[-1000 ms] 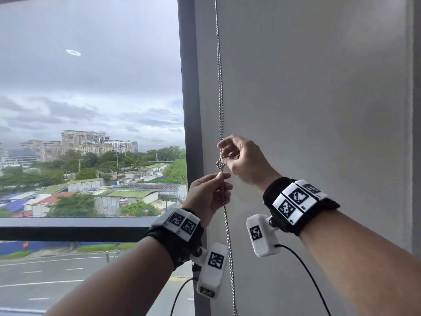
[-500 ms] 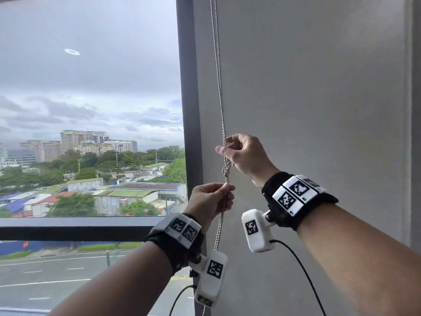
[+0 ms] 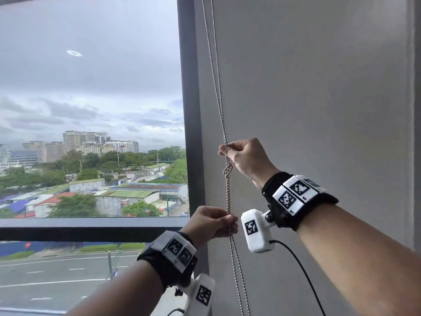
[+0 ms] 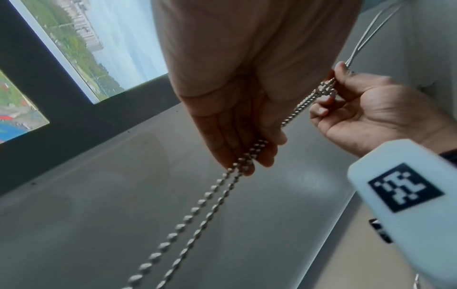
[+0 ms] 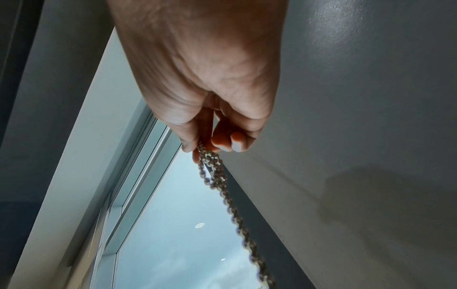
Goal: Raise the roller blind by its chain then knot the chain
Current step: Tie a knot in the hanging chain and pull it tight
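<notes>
A metal bead chain hangs in two strands down the grey wall beside the window. A small knot sits in it between my hands. My right hand pinches both strands just above the knot, fingers curled. Lower down, my left hand grips the two strands in curled fingers, and the chain runs on down out of view. In the left wrist view the right hand shows beyond mine. The right wrist view shows thumb and fingertips holding the twisted chain. The blind itself is out of sight.
A dark window frame post stands just left of the chain, with a horizontal bar across the glass. The grey wall fills the right side. A black cable trails from the right wrist camera.
The hands have drawn apart along the chain: the right one rose, the left one slid down. The loose loop between them has pulled into a small tight knot.
</notes>
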### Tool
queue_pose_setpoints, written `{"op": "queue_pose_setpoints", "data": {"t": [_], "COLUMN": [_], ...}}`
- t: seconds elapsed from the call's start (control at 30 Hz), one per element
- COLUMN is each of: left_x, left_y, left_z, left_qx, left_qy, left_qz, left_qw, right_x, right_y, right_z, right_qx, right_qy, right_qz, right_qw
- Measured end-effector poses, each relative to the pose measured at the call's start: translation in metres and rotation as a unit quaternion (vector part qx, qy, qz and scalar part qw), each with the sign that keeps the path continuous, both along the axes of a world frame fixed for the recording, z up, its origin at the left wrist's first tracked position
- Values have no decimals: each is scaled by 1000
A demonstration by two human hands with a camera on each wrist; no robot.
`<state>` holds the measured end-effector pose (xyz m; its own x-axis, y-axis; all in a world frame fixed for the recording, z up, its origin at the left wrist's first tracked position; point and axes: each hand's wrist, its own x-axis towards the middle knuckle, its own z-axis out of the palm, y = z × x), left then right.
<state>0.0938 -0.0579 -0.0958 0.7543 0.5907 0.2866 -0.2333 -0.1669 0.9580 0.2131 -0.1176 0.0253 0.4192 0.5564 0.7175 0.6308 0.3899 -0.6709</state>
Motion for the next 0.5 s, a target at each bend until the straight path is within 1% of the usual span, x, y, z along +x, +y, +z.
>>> {"op": "queue_pose_setpoints", "data": {"t": [0.07,0.17,0.23,0.3,0.4,0.5], "left_x": [-5,-10,-12,-14,-18,-20], "left_y": [3,6,3,-1,-7,-6], "left_z": [-5,5,21,44,83,117], "left_qx": [12,35,38,15,-21,-46], "left_qy": [34,29,-6,-67,-151,-201], "left_qz": [-17,-11,-2,-7,-28,-47], "left_qw": [999,999,999,998,988,977], "right_x": [4,8,9,10,13,13], "right_y": [-2,-4,-6,-9,-8,-9], "right_z": [-1,-1,-1,-1,-1,-1], "right_qx": [1,4,7,10,8,5], "right_qy": [0,0,-3,-8,-11,-14], "right_qz": [-5,-10,-11,-11,-12,-7], "right_qw": [1000,1000,1000,1000,1000,1000]}}
